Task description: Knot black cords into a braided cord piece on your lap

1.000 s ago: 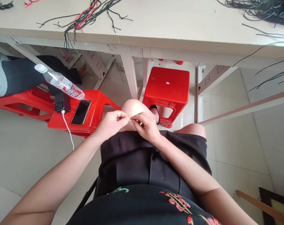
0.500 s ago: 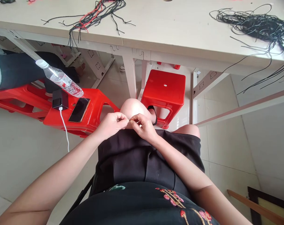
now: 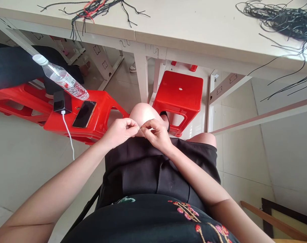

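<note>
Above my lap, my left hand [image 3: 123, 132] and my right hand [image 3: 156, 135] meet fingertip to fingertip beside my bare knee [image 3: 144, 112]. Each is closed in a pinch of thumb and forefinger. A tiny dark, thin piece shows in the narrow gap between the fingertips; it is too small to name. Its ends are hidden under the fingers. A bunch of black cords with some red [image 3: 92, 10] lies at the table's front edge on the left. On the right, a tangled heap of thin black cord [image 3: 287, 22] hangs partly over the edge.
The pale table [image 3: 188, 28] runs across the top. At left, a red stool [image 3: 102, 98] bears a water bottle [image 3: 64, 79], a phone [image 3: 84, 114] and a black charger [image 3: 62, 102] with white cable. Another red stool [image 3: 180, 89] stands under the table. Another person's leg [image 3: 19, 65] is at far left.
My head view has shifted slightly, so the table and cords sit higher in view. Both hands stay pinched together, with the right fingers a little shifted.
</note>
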`<state>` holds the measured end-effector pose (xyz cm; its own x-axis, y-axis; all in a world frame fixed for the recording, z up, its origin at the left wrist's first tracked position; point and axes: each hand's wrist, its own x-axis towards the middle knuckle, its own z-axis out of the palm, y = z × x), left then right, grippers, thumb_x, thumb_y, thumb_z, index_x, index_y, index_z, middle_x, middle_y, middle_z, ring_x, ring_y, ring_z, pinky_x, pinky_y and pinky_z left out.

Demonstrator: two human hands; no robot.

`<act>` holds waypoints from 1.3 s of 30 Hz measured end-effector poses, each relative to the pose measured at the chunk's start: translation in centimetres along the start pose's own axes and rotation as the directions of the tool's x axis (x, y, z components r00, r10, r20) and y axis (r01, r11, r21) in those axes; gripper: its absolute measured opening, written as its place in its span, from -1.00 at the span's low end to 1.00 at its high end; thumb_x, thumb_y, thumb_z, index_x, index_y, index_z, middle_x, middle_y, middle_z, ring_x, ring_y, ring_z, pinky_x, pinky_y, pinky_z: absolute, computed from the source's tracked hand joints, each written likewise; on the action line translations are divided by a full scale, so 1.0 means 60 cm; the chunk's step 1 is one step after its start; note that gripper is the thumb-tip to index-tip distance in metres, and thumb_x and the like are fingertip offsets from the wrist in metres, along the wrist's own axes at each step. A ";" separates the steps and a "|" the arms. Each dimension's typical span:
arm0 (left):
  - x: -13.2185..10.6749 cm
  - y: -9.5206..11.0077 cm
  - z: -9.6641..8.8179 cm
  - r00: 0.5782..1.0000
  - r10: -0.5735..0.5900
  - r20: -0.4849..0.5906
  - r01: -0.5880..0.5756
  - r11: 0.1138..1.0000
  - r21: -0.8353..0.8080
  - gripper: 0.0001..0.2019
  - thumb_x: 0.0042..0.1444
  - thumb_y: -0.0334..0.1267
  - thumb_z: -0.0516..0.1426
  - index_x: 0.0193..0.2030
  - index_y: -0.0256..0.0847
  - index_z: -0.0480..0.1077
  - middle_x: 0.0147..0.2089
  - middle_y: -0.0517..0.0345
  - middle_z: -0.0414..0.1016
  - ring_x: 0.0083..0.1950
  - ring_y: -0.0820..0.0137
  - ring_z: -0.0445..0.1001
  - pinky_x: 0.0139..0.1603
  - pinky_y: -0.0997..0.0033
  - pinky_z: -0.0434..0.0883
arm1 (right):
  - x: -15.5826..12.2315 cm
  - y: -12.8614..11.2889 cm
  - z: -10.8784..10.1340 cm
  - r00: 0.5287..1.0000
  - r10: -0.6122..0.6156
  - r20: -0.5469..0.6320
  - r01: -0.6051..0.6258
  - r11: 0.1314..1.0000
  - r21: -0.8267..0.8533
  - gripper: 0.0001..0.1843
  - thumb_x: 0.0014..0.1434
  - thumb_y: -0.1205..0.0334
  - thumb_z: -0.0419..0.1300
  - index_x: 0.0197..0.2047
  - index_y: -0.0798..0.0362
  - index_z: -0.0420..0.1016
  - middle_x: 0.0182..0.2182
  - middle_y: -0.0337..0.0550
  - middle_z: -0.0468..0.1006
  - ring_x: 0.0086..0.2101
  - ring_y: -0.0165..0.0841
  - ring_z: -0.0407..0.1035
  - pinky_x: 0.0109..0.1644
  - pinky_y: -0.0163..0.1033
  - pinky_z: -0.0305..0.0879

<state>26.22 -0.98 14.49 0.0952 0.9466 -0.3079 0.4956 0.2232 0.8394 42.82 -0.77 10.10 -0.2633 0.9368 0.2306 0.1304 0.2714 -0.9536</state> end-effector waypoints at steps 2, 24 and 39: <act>-0.001 0.004 0.000 1.000 -0.006 -0.005 0.006 1.000 0.006 -0.85 -0.05 -0.19 0.16 -0.46 -0.24 0.38 -0.50 0.20 0.40 -0.43 0.42 0.42 -0.35 0.40 0.37 | 0.001 -0.001 0.000 1.000 0.022 -0.015 -0.022 0.999 0.032 -0.91 0.10 0.26 0.09 -0.41 0.04 0.36 -0.41 -0.18 0.45 -0.35 -0.39 0.34 -0.39 -0.32 0.32; 0.001 0.022 0.028 0.990 -0.143 -0.012 0.132 0.938 -0.319 -0.88 -0.15 -0.30 0.14 -0.57 -0.24 0.25 -0.62 0.32 0.13 -0.56 0.59 0.08 -0.55 0.53 0.05 | 0.003 0.000 -0.003 1.000 -0.023 -0.014 0.018 0.949 -0.316 -0.92 0.15 0.25 0.02 -0.36 0.04 0.26 -0.47 -0.19 0.46 -0.51 -0.39 0.28 -0.41 -0.27 0.20; 0.010 0.006 0.032 0.977 -0.198 -0.082 0.186 0.974 -0.130 -0.76 -0.18 -0.11 0.25 -0.44 -0.25 0.48 -0.45 0.17 0.45 -0.47 0.49 0.29 -0.49 0.49 0.17 | 0.004 0.011 -0.006 0.999 0.013 -0.042 -0.033 0.861 -0.507 -0.89 0.14 0.24 0.03 -0.34 0.04 0.35 -0.51 -0.15 0.49 -0.52 -0.34 0.33 -0.36 -0.24 0.24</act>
<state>28.13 -0.79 13.71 -0.0753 0.8996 -0.4301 0.3879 0.4238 0.8185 43.18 -0.31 9.60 -0.2214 0.9487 0.2257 0.6059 0.3152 -0.7305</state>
